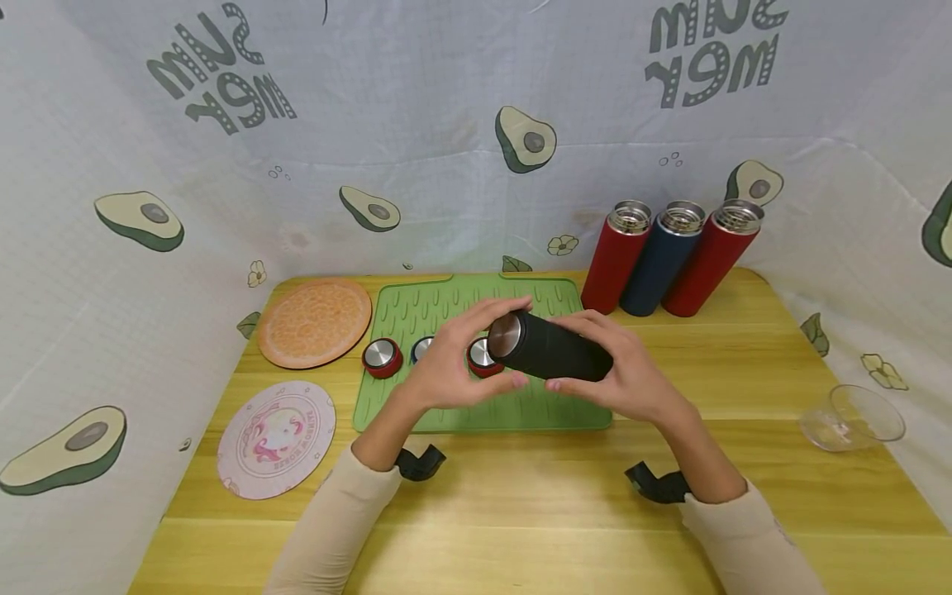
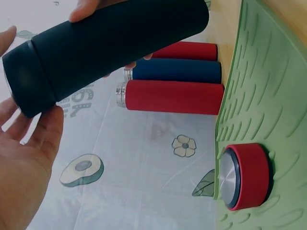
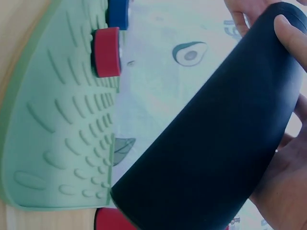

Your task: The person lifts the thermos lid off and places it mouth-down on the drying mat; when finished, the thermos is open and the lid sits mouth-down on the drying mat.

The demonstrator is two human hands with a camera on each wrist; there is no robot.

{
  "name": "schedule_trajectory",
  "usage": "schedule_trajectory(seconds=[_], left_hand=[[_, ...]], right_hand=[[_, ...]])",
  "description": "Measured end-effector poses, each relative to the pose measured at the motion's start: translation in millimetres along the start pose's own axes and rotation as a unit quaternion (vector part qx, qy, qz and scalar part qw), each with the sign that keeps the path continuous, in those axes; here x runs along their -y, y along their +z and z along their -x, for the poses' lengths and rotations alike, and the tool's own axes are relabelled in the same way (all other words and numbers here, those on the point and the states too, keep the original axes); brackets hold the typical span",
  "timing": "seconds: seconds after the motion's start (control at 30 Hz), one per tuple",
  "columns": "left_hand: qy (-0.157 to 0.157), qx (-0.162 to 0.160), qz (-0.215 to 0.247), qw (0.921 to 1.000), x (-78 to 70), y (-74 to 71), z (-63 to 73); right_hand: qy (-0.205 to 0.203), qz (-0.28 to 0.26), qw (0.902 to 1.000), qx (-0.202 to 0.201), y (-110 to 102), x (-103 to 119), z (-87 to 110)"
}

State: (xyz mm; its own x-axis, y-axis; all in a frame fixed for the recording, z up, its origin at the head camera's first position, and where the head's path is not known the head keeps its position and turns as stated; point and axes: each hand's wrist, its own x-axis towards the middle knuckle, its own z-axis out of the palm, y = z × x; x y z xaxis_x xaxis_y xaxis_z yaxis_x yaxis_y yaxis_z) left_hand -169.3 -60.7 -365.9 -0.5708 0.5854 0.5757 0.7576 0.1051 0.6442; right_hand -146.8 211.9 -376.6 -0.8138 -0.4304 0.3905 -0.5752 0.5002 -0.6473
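A black thermos flask [image 1: 554,347] is held tilted above the green mat, its silver-topped lid [image 1: 506,334] toward the left. My left hand [image 1: 461,359] grips the lid end, with fingers and thumb around the cap, which sits on the flask. Around the body, my right hand [image 1: 621,368] holds the flask, thumb along the near side. Below them on the green mat [image 1: 476,417] are a red lid [image 1: 383,359] at the left, a blue lid [image 1: 421,349] partly hidden by my left hand, and another red lid [image 2: 252,176] beneath the flask.
Two red flasks [image 1: 616,260] [image 1: 710,260] and a blue flask [image 1: 662,260] stand lidless at the back right. A clear glass [image 1: 851,420] is at the right edge. An orange round mat [image 1: 316,322] and a pink round mat [image 1: 277,440] lie on the left.
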Motion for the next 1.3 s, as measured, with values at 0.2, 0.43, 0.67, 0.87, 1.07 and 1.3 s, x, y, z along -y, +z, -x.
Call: schedule_trajectory(seconds=[0.2,0.43,0.67,0.87,1.07,1.3], left_hand=[[0.001,0.015,-0.013,0.9998,1.9,-6.7,2.5],[-0.003,0.024,-0.021,0.9995,3.8,-12.7,4.7],[0.005,0.026,-0.013,0.9996,6.7,-15.6,5.3],[-0.005,0.024,-0.017,0.9995,5.9,-15.7,5.4],[-0.033,0.022,-0.025,0.9989,2.2,-13.8,5.8],[-0.068,0.005,-0.026,0.9973,-0.8,-9.4,4.7]], right_hand=[[0.013,0.004,0.9996,0.024,-5,3,-2.4],[0.009,0.008,0.9985,0.053,-9,4,-4.9],[-0.004,0.004,0.9971,0.076,-12,3,-4.6],[-0.021,0.003,0.9981,0.058,-11,1,-5.1],[-0.042,0.015,0.9985,0.033,-9,-1,-4.7],[-0.036,0.034,0.9986,0.021,-7,-3,-4.9]])
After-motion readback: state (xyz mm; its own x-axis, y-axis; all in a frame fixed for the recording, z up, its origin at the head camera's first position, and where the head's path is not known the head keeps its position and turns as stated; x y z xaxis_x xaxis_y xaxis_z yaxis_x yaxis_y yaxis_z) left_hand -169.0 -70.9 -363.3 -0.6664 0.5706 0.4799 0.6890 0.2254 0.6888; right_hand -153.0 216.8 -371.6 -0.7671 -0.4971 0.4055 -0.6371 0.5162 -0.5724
